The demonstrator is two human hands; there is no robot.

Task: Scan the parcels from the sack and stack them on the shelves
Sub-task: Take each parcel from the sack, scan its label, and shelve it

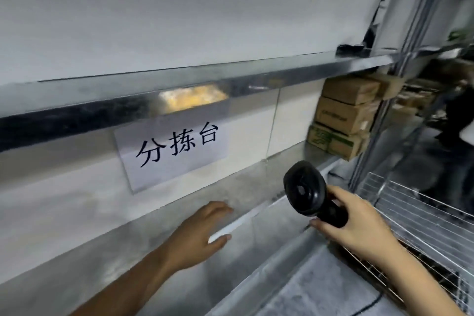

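Steel sorting bench at left, the left hand spread flat over it, holding nothing. Right hand grips the black barcode scanner by its handle. Stacked cardboard parcels at the far right end, blurred, seem light and stiff: take opposite sides.

The lone head-worn camera looked forward and down from close range at the metal shelf, wire rack at four o'clock.

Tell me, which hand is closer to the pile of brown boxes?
Right. The right hand, gripping the black scanner, is below the brown boxes; the left hand rests on the shelf farther left.
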